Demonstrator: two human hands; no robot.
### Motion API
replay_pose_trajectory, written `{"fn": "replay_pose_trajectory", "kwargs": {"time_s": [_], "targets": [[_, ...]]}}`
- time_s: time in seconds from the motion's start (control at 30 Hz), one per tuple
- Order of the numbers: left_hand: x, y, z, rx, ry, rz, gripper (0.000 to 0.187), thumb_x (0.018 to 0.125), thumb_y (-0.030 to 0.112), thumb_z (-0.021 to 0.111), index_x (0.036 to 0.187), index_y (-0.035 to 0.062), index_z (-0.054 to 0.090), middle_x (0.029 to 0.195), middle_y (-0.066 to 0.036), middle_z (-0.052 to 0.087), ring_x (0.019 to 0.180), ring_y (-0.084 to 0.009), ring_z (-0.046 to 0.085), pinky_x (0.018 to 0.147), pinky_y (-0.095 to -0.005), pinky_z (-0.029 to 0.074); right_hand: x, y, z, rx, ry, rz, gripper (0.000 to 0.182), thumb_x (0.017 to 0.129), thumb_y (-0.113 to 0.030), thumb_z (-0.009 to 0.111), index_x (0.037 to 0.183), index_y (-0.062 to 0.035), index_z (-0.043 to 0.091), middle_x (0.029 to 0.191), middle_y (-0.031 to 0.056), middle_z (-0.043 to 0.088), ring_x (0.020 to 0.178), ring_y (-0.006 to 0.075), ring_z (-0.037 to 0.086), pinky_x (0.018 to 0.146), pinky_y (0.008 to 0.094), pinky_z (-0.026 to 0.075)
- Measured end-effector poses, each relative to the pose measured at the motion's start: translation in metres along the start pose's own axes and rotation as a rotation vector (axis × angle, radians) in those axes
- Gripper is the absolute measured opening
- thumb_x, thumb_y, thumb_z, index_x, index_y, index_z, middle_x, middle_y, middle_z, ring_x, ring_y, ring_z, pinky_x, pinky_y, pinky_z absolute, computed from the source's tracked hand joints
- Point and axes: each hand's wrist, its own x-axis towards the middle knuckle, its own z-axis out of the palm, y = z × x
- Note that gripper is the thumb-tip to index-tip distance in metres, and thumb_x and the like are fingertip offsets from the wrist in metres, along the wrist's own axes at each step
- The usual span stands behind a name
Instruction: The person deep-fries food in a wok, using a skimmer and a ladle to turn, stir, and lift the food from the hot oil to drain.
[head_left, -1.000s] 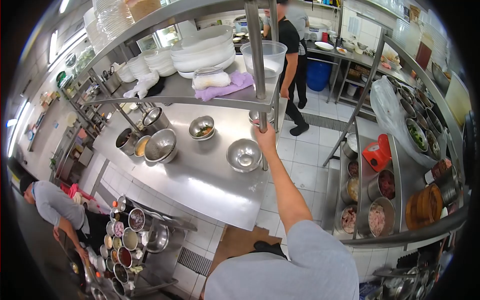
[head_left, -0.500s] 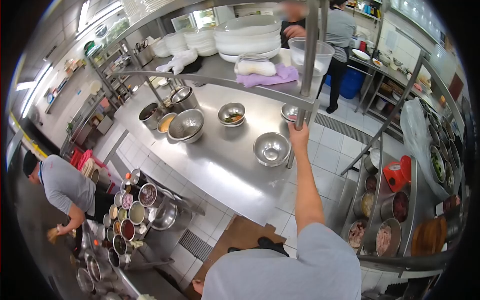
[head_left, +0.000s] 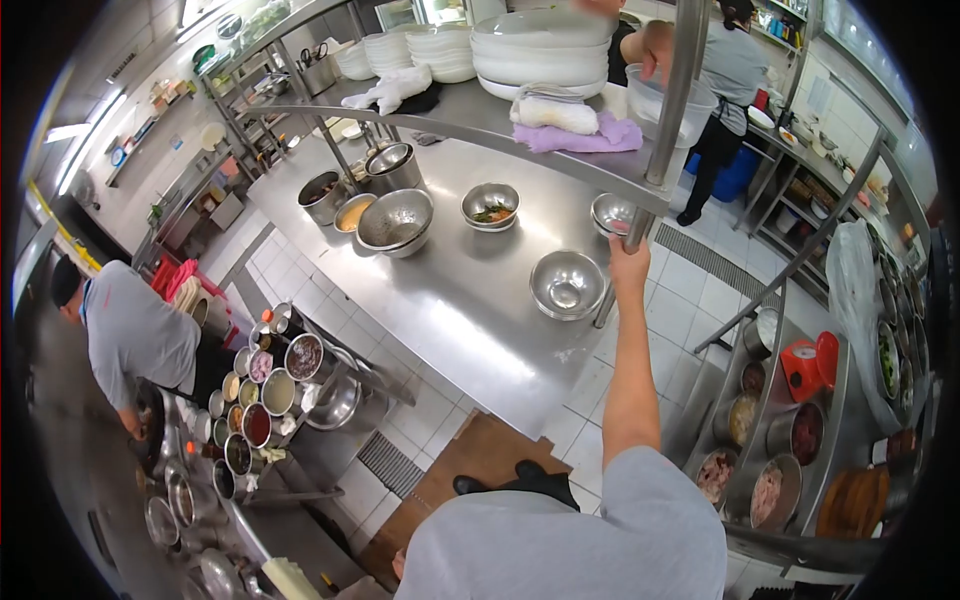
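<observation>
My right hand [head_left: 630, 262] is wrapped round a metal shelf post [head_left: 660, 150] at the corner of the steel table. Just left of it stands a small steel bowl [head_left: 610, 212] with something pinkish inside. A bigger shiny mixing bowl [head_left: 567, 286] sits below that, near the table's end. Farther left, a bowl of chopped vegetables [head_left: 490, 208] rests on the steel table [head_left: 400, 300]. Only a sliver of my left hand [head_left: 399, 565] shows beside my torso, its fingers hidden.
Stacked white plates [head_left: 540, 55], a purple cloth [head_left: 580, 135] and a clear plastic tub [head_left: 670, 110] occupy the shelf. A co-worker's hand is over the tub. Another co-worker [head_left: 140, 325] bends at the left near several sauce pots. A red scale [head_left: 800, 368] stands at the right.
The view has shifted, moving the table rightward and up in the picture. A co-worker's hand has come over the clear tub. The left co-worker's hand is now at a dark wok. My right hand keeps its grip.
</observation>
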Motion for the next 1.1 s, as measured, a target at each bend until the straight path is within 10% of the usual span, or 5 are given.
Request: {"fn": "replay_pose_trajectory", "kwargs": {"time_s": [0.07, 0.13, 0.9, 1.1], "targets": [[-0.004, 0.004, -0.005, -0.02, 0.0, 0.006, 0.023, 0.081, 0.022, 0.055, 0.076, 0.0013, 0.065, 0.065, -0.018, 0.06, 0.064, -0.0212, 0.058, 0.059, -0.0359, 0.045, 0.001, 0.005, 0.003, -0.012, 0.011, 0.027, 0.018, 0.082, -0.011, 0.064, 0.099, -0.0107, 0.062, 0.062, -0.0025, 0.051, 0.045, 0.0058, 0.041, 0.04, 0.0227, 0.033], [-0.009, 0.019, -0.005, -0.037, -0.001, 0.008, 0.024, 0.081, 0.022, 0.054, 0.077, 0.0013, 0.065, 0.065, -0.018, 0.06, 0.064, -0.0213, 0.058, 0.06, -0.0361, 0.045, 0.0, -0.002, 0.001, -0.016, 0.024, 0.09, 0.022, 0.079, -0.015, 0.066, 0.097, -0.0041, 0.062, 0.073, 0.0058, 0.062, 0.067, 0.0138, 0.056, 0.067, 0.0285, 0.045], [0.059, 0.034, 0.02, 0.132, -0.095, -0.061, 0.026, 0.085, 0.025, 0.053, 0.079, 0.0025, 0.065, 0.067, -0.013, 0.062, 0.064, -0.0219, 0.059, 0.06, -0.0374, 0.046, -0.012, -0.041, -0.006, -0.017, 0.024, -0.031, 0.02, 0.079, -0.005, 0.061, 0.098, -0.0072, 0.062, 0.062, -0.0014, 0.05, 0.057, 0.007, 0.043, 0.055, 0.0237, 0.038], [0.032, 0.013, 0.013, 0.088, -0.135, -0.059, 0.026, 0.085, 0.025, 0.052, 0.08, 0.0027, 0.065, 0.067, -0.013, 0.062, 0.063, -0.0219, 0.058, 0.059, -0.0373, 0.046, 0.007, 0.032, 0.0, -0.264, 0.107, -0.076, 0.028, 0.08, -0.021, 0.066, 0.097, -0.0001, 0.059, 0.075, 0.0089, 0.059, 0.068, 0.0197, 0.055, 0.066, 0.0332, 0.045]]}}
